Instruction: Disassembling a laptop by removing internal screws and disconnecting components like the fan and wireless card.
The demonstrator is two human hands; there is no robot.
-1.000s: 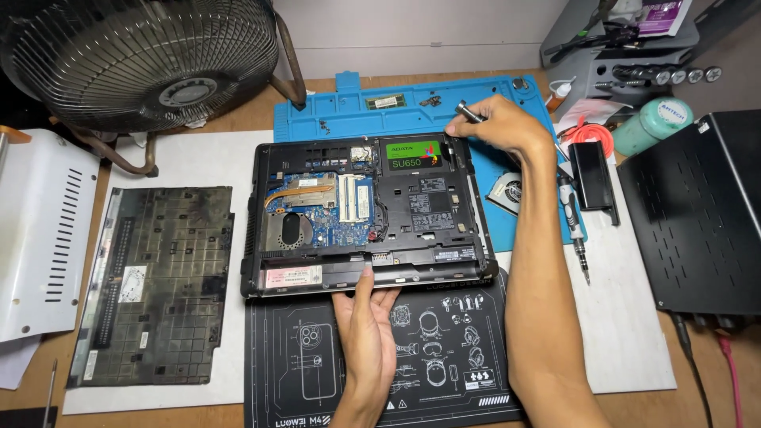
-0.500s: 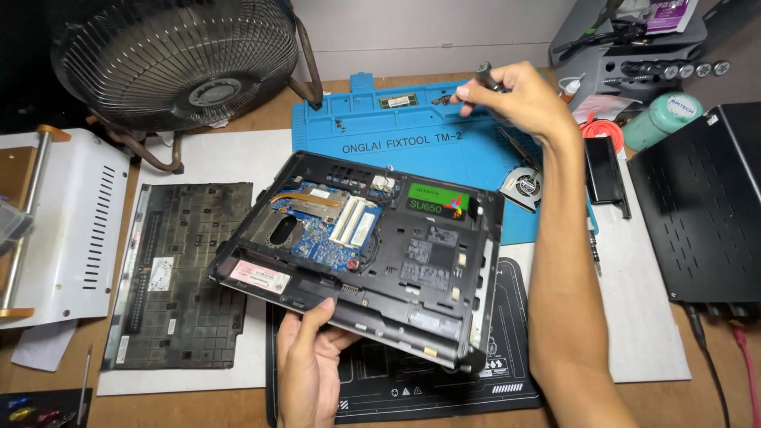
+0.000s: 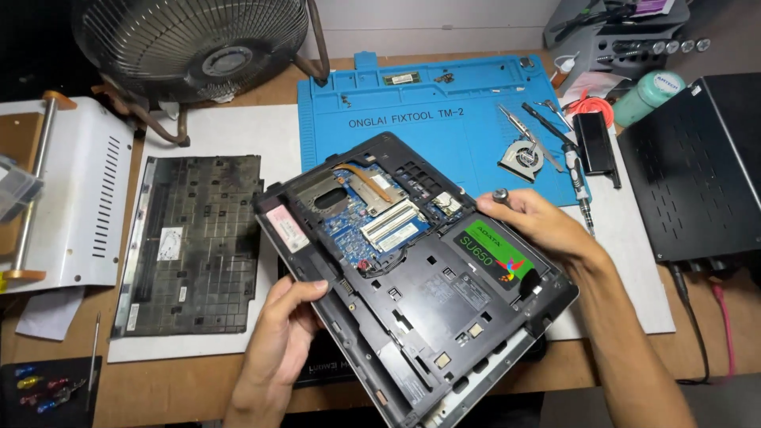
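Gripping the near-left edge of an opened laptop (image 3: pixel 412 277), the left hand (image 3: pixel 277 341) tilts it above the bench's near edge; the right hand (image 3: pixel 539 226), fingers closed around a screwdriver (image 3: pixel 501 195), steadies its far-right side, the blue mat (image 3: pixel 428 119) beyond.

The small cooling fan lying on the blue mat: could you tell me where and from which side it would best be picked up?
The cooling fan lies flat on the blue mat, so probably pinch its outer housing edges from above, clear of the blades. Tweezers lie across its far edge; the near-left side looks freest.
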